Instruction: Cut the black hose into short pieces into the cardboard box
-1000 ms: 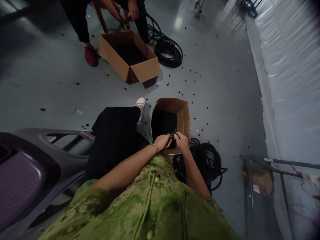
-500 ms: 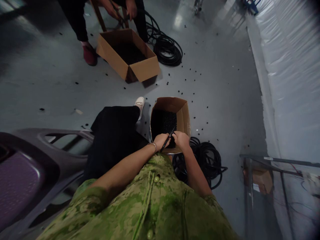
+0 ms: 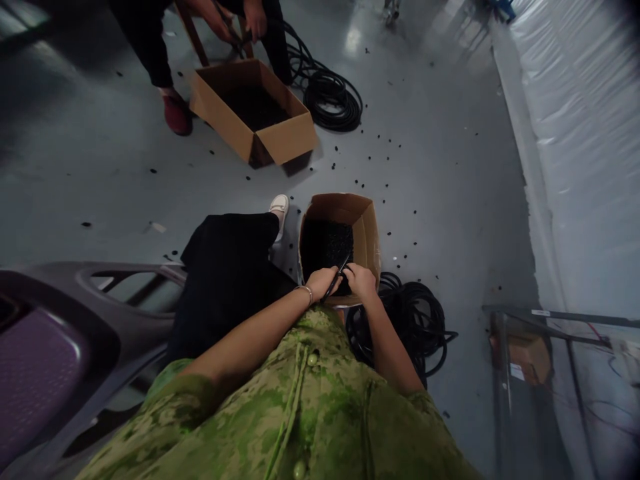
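Both my hands are close together over the near side of an open cardboard box. My left hand, with a bracelet at its wrist, is closed around a slim, straight black piece that slants up toward the box. Whether it is a tube or a tool is too small to tell. My right hand is closed at the upper end of that piece, its fingertips pinched; what lies inside the fist is hidden. Many small black pieces fill the bottom of the box.
Coiled black hose lies by my right arm. Ahead, another person's hands work above a second cardboard box, beside another black coil. Small black bits dot the grey floor. A purple-grey chair stands left, a metal frame right.
My hands keep nearly the same position and grip over the box. The view has shifted slightly; the other person's hands have moved a little.
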